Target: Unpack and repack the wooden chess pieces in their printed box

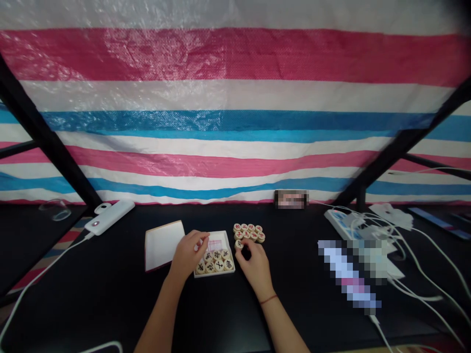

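Note:
A white open box (214,275) stands on the black table in front of me, holding several round xiangqi pieces (219,265) with black characters in its near part. My left hand (188,252) reaches over the box's left side, thumb and fingers drawn together; whatever is between them is mostly hidden. To the right of the box, my right hand (255,264) pinches a xiangqi piece (239,243) with a dark character between thumb and forefinger. Just beyond it, red-marked xiangqi pieces (253,236) are set in two close rows, seemingly stacked.
An open box lid (164,246) lies left of the box. A white power bank (110,216) with a cable is at the back left. A phone (292,199) leans at the back. On the right are a power strip (336,220), tangled white cables and a blurred phone-like object (348,274).

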A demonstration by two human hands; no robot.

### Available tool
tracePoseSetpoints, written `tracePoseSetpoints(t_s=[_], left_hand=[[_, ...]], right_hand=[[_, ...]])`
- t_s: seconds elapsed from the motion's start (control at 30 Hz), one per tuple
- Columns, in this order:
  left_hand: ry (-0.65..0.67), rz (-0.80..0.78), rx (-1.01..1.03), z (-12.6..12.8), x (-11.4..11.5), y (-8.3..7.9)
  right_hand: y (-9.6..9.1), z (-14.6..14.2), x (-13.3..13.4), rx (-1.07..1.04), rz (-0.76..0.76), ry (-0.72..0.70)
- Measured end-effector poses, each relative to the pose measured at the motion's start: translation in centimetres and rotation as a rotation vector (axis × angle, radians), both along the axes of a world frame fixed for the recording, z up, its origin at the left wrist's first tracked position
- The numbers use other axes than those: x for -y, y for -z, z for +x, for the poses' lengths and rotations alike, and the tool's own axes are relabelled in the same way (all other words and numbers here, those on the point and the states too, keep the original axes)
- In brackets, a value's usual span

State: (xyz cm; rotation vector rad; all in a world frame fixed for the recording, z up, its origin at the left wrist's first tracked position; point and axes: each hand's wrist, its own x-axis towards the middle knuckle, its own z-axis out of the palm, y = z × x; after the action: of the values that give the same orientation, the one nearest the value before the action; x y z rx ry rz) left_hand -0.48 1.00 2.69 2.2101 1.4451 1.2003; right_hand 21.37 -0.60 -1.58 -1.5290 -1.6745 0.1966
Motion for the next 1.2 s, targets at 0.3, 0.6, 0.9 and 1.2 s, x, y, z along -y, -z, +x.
tracePoseSetpoints(t_s=[0.3,0.6,0.9,1.2], left_hand=[[-0.003,-0.074,-0.023,0.0,0.0,0.0],[-0.028,-0.223,-0.256,0.0,-0.1,0.2],[-0.03,-0.253,-0.39,0.5,0.8,-0.1],[-0.043,-0.258,-0.366,0.1,0.7,0.1]], right_hand=[[0.5,0.2,-0.3,0.028,0.02,-0.017],[-1.7,-1.0,1.0,-0.024,0.15,-0.091],[-2.6,-2.5,1.3,0.124,-0.098,-0.267],[-2.3,-2.4,1.4,0.096,-0.104,-0.246]])
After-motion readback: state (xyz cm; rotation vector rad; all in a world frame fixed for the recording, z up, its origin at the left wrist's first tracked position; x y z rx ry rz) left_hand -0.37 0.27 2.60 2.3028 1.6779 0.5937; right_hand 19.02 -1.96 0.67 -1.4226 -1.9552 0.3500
